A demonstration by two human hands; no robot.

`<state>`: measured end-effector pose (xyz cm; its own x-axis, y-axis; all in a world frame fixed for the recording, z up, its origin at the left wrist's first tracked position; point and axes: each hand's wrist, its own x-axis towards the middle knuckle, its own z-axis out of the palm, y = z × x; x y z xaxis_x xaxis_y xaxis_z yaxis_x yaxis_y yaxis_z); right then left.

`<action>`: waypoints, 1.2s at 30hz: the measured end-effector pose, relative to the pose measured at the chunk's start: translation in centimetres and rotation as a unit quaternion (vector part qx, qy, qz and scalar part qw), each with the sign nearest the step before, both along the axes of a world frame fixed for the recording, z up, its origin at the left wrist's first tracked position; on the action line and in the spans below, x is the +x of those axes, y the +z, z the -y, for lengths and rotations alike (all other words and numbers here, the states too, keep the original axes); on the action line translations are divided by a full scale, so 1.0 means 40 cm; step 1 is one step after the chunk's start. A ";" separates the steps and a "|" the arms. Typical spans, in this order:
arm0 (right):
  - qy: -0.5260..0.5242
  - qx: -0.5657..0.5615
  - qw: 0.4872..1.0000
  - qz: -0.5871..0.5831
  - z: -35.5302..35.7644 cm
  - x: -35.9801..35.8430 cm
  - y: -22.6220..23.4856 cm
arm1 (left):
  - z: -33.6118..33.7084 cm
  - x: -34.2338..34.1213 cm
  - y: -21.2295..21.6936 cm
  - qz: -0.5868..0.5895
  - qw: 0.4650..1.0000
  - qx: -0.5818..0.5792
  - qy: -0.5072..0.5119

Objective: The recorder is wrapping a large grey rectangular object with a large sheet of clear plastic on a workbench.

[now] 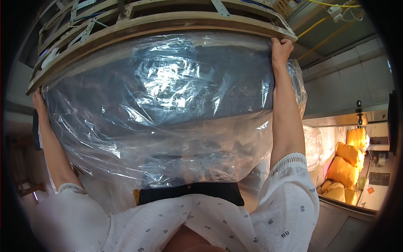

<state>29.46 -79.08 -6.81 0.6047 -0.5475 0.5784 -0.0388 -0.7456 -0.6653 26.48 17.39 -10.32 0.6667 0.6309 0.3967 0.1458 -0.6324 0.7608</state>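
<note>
In front of me is a large, dark upholstered piece (pixel 235 80) covered in a loose clear plastic sheet (pixel 113 122). Along its far side runs a slatted wooden frame (pixel 168 26) with metal brackets. My right hand (pixel 282 52) is closed at the frame's right corner, fingers bent, with the plastic beneath it. At the frame's left end, my left hand (pixel 38 101) grips the edge; its fingers are mostly hidden. Both arms reach forward around the sides of the wrapped piece, and the near plastic hangs close to my waist.
Yellow-orange bundles (pixel 346 166) are piled lower right, beyond a ledge. A yellow cable (pixel 312 27) and a white plug-like fitting (pixel 336 11) are at the upper right. A cardboard box (pixel 286 6) stands behind the frame's right end. Grey wall panels (pixel 352 84) line the right side.
</note>
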 end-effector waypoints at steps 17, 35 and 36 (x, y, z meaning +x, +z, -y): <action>0.199 -0.192 0.932 -0.234 0.013 -0.201 0.118 | 0.073 -0.202 0.252 -0.031 0.993 0.100 -0.058; 0.524 0.143 0.823 -0.169 -0.277 -0.629 0.269 | 1.540 -0.519 0.351 0.116 0.840 0.141 -0.510; 0.522 0.147 0.823 -0.169 -0.278 -0.640 0.278 | 1.561 -0.532 0.351 -0.020 0.833 -0.037 -0.551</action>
<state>3.85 -67.97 4.30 0.9336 0.2858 0.2162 0.3014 -0.2996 -0.9052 5.21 -45.06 3.71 0.8691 -0.3522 0.3474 -0.4666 -0.3500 0.8123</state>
